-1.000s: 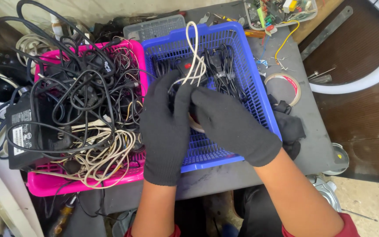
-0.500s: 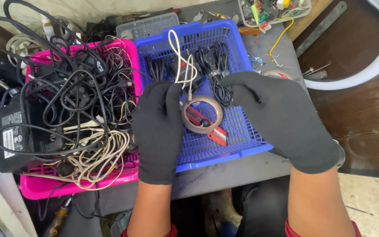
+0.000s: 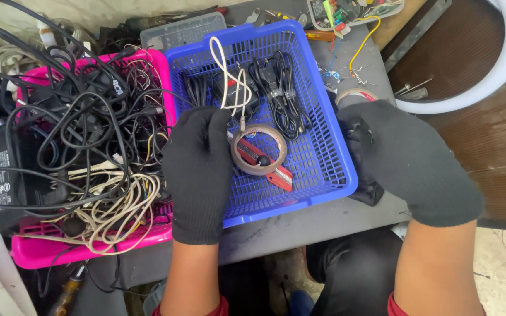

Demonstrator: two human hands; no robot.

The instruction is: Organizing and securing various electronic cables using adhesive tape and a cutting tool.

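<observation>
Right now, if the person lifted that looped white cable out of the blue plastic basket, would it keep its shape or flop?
The thin white cable would probably flop: its loop already sags over the blue plastic basket. It looks light. Pinched by the gloved left hand, it may drag on the black cords beside it.

Your hands (image 3: 200, 169) wear matt black knit cloth; the blue basket (image 3: 323, 169) is glossy plastic mesh, the tape roll (image 3: 259, 149) shiny.

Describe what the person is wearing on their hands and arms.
Both the left hand and the right hand wear plain black knit gloves that reach the wrists, with no markings visible. The forearms are bare, and a red sleeve edge shows near each elbow at the bottom of the view.
</observation>
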